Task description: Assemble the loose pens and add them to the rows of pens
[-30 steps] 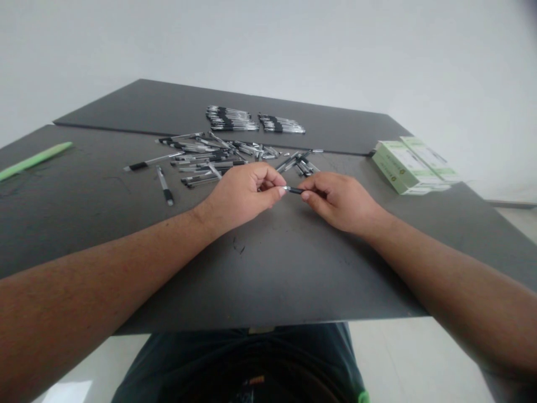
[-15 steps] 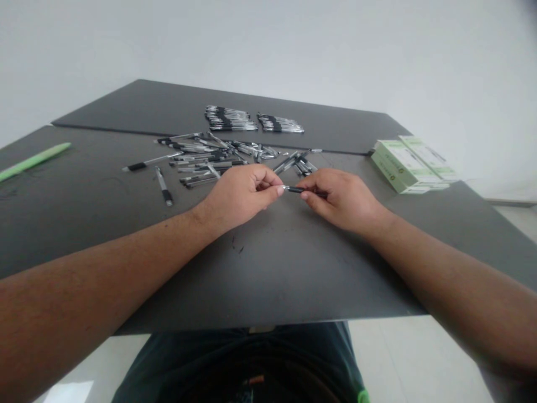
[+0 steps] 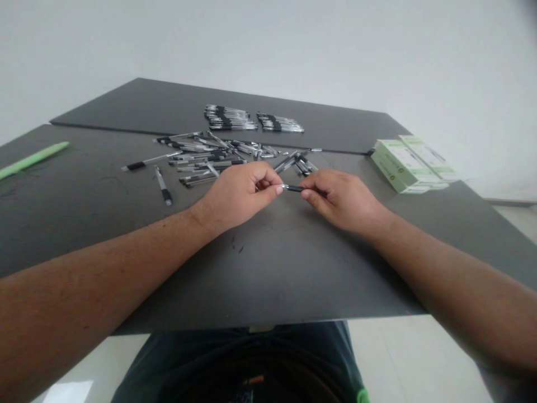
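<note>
Both my hands hold one black and clear pen (image 3: 293, 188) just above the dark grey table (image 3: 268, 268). My left hand (image 3: 241, 193) pinches its left end between thumb and forefinger. My right hand (image 3: 342, 197) is closed round its right end, which is hidden in the fingers. Just behind my hands lies a loose heap of several similar pens (image 3: 218, 154).
Two tidy rows of pens (image 3: 251, 119) lie farther back on the second table panel. Green and white boxes (image 3: 409, 163) stand at the right edge. A light green pen (image 3: 33, 160) lies at the far left. My lap shows below the table's front edge.
Almost nothing has changed. Both hands keep hold of the same pen, with only a slight shift of the view.
</note>
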`<control>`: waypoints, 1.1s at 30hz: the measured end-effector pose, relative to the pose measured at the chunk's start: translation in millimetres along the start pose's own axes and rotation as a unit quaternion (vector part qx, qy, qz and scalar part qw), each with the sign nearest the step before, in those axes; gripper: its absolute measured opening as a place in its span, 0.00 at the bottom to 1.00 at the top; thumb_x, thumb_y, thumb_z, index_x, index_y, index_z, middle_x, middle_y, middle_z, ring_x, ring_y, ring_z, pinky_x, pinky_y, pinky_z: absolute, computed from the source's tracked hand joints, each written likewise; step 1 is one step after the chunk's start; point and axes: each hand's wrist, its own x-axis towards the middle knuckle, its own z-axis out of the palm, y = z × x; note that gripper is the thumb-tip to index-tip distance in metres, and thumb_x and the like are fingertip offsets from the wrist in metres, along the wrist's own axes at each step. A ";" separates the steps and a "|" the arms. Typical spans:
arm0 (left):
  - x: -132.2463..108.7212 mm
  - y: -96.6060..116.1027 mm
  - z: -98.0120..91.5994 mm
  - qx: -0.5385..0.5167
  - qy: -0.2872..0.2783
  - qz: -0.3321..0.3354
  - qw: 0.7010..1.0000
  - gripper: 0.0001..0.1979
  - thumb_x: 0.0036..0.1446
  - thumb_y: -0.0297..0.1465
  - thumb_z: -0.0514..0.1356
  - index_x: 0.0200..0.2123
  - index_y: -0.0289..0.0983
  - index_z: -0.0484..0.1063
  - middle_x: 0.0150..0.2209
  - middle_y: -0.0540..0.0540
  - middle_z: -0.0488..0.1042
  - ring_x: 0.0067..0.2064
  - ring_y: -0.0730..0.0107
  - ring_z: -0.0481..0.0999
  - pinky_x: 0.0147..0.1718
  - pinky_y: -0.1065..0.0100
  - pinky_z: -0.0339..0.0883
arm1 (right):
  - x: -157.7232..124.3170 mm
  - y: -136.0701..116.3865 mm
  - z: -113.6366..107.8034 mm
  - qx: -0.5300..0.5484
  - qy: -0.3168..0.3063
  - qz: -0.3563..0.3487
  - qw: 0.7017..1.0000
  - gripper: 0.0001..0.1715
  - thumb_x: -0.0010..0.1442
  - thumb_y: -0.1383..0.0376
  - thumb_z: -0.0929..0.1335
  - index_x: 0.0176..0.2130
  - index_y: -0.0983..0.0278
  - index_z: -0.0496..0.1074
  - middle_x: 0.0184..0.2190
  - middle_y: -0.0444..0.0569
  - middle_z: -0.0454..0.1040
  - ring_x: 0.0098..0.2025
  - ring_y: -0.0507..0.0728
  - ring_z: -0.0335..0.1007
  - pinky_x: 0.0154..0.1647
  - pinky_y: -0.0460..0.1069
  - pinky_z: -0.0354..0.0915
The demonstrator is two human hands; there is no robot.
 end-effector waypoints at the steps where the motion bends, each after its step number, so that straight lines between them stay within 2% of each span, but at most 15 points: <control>1: 0.0 -0.2 0.1 0.000 -0.001 0.001 1.000 0.05 0.66 0.35 0.67 0.38 0.41 0.82 0.31 0.50 0.83 0.34 0.65 0.81 0.39 0.65 0.72 | 0.1 -0.1 0.0 0.001 -0.003 -0.003 1.000 0.12 0.74 0.59 0.69 0.47 0.59 0.83 0.41 0.52 0.86 0.43 0.62 0.79 0.46 0.55 0.69; 8: 0.2 -1.4 0.7 -0.009 -0.002 0.004 1.000 0.05 0.66 0.34 0.68 0.39 0.40 0.83 0.32 0.50 0.84 0.34 0.66 0.81 0.38 0.65 0.71 | 1.9 -1.3 -1.7 0.008 0.009 0.029 1.000 0.04 0.65 0.62 0.75 0.41 0.59 0.79 0.37 0.49 0.83 0.37 0.59 0.76 0.42 0.53 0.67; 10: 0.5 -1.8 0.5 -0.006 0.000 0.009 1.000 0.05 0.66 0.34 0.68 0.39 0.40 0.83 0.33 0.50 0.84 0.34 0.67 0.81 0.38 0.65 0.71 | 1.5 0.7 -0.9 0.003 0.003 0.016 1.000 0.04 0.68 0.61 0.74 0.42 0.59 0.80 0.37 0.49 0.83 0.38 0.60 0.77 0.42 0.53 0.67; 13: 0.7 -2.0 -0.1 0.003 -0.002 0.016 1.000 0.05 0.66 0.34 0.67 0.39 0.39 0.82 0.32 0.50 0.84 0.34 0.67 0.81 0.38 0.66 0.71 | 0.6 2.7 0.3 0.001 -0.006 -0.015 1.000 0.10 0.74 0.60 0.69 0.44 0.60 0.81 0.39 0.52 0.84 0.41 0.61 0.78 0.45 0.53 0.68; 15: 0.5 -1.8 -0.4 0.005 -0.004 0.018 1.000 0.05 0.67 0.34 0.67 0.39 0.39 0.82 0.32 0.50 0.84 0.34 0.67 0.81 0.38 0.66 0.71 | 0.8 2.2 0.0 0.008 -0.005 -0.019 1.000 0.12 0.75 0.59 0.69 0.44 0.61 0.81 0.39 0.52 0.84 0.41 0.61 0.78 0.45 0.53 0.68; 19: 0.4 -1.0 -0.5 0.006 -0.004 0.015 1.000 0.04 0.66 0.33 0.67 0.40 0.39 0.82 0.32 0.50 0.83 0.35 0.67 0.81 0.39 0.66 0.72 | 2.3 0.0 -2.1 0.016 0.009 0.018 1.000 0.05 0.66 0.62 0.75 0.40 0.60 0.79 0.36 0.48 0.82 0.36 0.58 0.76 0.40 0.52 0.67; 21: 0.6 -1.0 -0.3 0.012 0.001 0.014 1.000 0.04 0.66 0.33 0.68 0.39 0.40 0.82 0.32 0.50 0.84 0.35 0.66 0.82 0.40 0.65 0.72 | 2.4 0.5 -2.1 0.014 0.009 0.021 1.000 0.04 0.65 0.62 0.75 0.39 0.60 0.79 0.35 0.48 0.82 0.36 0.58 0.76 0.40 0.52 0.66; 23: 0.6 -1.5 0.1 0.014 0.007 0.017 1.000 0.05 0.67 0.34 0.68 0.39 0.40 0.82 0.33 0.50 0.84 0.36 0.66 0.82 0.40 0.65 0.72 | 2.0 2.1 -1.3 0.012 0.002 0.005 1.000 0.07 0.70 0.60 0.72 0.40 0.60 0.80 0.36 0.50 0.83 0.38 0.59 0.77 0.41 0.52 0.66; 25: 0.3 -2.2 0.6 0.009 0.010 0.021 1.000 0.05 0.67 0.34 0.68 0.39 0.39 0.82 0.33 0.50 0.84 0.36 0.66 0.82 0.39 0.65 0.72 | 1.4 3.5 -0.7 0.016 -0.003 -0.011 1.000 0.15 0.76 0.57 0.67 0.41 0.61 0.81 0.37 0.52 0.84 0.40 0.60 0.78 0.43 0.53 0.67; 27: 0.0 -2.7 1.0 0.003 0.009 0.025 1.000 0.05 0.67 0.34 0.68 0.40 0.39 0.83 0.33 0.50 0.84 0.35 0.67 0.82 0.39 0.66 0.71 | 1.1 4.0 -0.9 0.027 -0.002 -0.013 1.000 0.19 0.78 0.55 0.65 0.42 0.61 0.82 0.37 0.52 0.84 0.39 0.60 0.78 0.43 0.52 0.67; 31: -0.1 -2.7 1.1 0.001 0.009 0.024 1.000 0.05 0.66 0.34 0.68 0.39 0.39 0.82 0.33 0.50 0.84 0.35 0.67 0.82 0.38 0.66 0.71 | 1.5 3.5 -1.7 0.036 -0.005 0.013 0.999 0.10 0.69 0.57 0.73 0.42 0.61 0.81 0.35 0.49 0.83 0.35 0.58 0.76 0.39 0.51 0.66; 33: 0.2 -2.5 0.9 0.005 0.010 0.022 1.000 0.05 0.66 0.34 0.68 0.39 0.39 0.82 0.33 0.50 0.85 0.35 0.66 0.82 0.38 0.65 0.71 | 1.5 3.5 -1.3 0.025 -0.010 0.008 1.000 0.10 0.70 0.58 0.72 0.41 0.61 0.80 0.35 0.49 0.83 0.36 0.58 0.77 0.40 0.51 0.66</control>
